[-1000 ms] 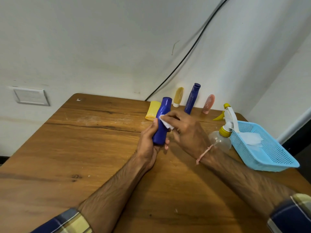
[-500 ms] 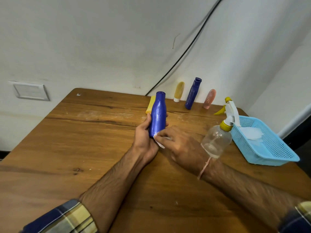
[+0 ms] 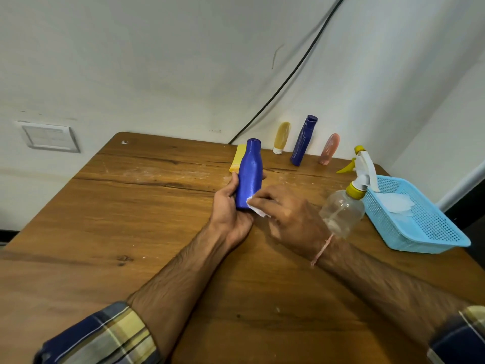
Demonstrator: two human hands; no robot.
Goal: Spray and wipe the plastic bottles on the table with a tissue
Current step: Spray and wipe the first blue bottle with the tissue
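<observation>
My left hand grips the lower part of a blue plastic bottle, held upright above the wooden table. Its surface looks wet and its mouth has no cap. My right hand presses a small white tissue against the bottle's base. A clear spray bottle with a yellow collar and white trigger stands just right of my right hand. At the back by the wall stand a yellow tube, a second blue bottle and a pink tube.
A flat yellow bottle lies behind the held one. A light blue plastic basket with white tissues sits at the right table edge. A yellow spray nozzle lies behind it. A black cable runs up the wall.
The tissue hand has slid from the bottle's upper part down to its base. The bottle was tilted more upright and its wiped face now shows.
</observation>
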